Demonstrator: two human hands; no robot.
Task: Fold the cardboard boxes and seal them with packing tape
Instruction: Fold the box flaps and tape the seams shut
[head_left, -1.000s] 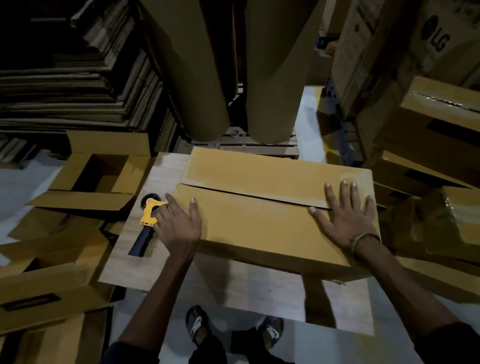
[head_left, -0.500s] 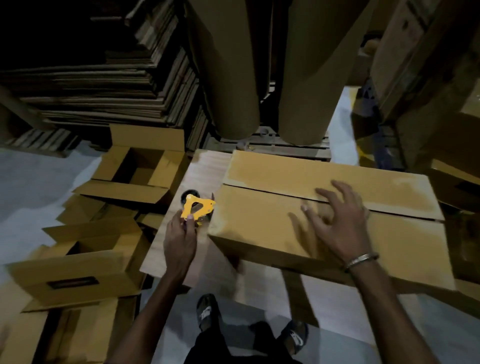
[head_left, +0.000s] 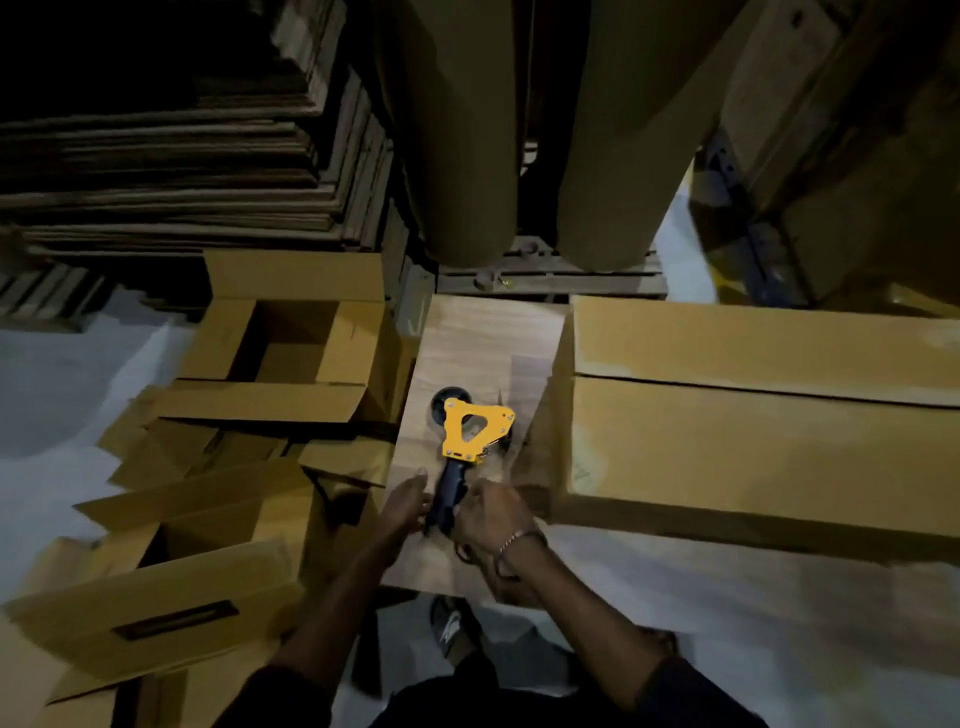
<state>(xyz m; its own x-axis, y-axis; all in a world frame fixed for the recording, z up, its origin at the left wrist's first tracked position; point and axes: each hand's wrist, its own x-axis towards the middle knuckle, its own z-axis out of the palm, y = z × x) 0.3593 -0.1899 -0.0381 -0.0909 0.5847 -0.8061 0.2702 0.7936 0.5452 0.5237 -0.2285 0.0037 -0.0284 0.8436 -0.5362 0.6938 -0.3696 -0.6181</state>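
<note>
A long cardboard box (head_left: 753, 447) lies on the wooden table (head_left: 483, 353), its two top flaps folded shut with an untaped seam between them. Left of it a yellow tape dispenser (head_left: 475, 428) with a dark handle lies on the table. My right hand (head_left: 493, 512) grips the handle from the right. My left hand (head_left: 408, 501) touches the handle's left side with its fingers curved against it. Neither hand touches the box.
Open folded boxes (head_left: 291, 348) and another with a handle slot (head_left: 171, 603) lie on the floor at the left. Flat cardboard is stacked (head_left: 171, 171) at the back left. Two tall brown rolls (head_left: 467, 130) stand on a pallet behind the table. My feet (head_left: 452, 629) are below.
My right hand has left the box top and come over to the dispenser's handle. My left hand slid from the yellow frame down to the handle. The view shifted left.
</note>
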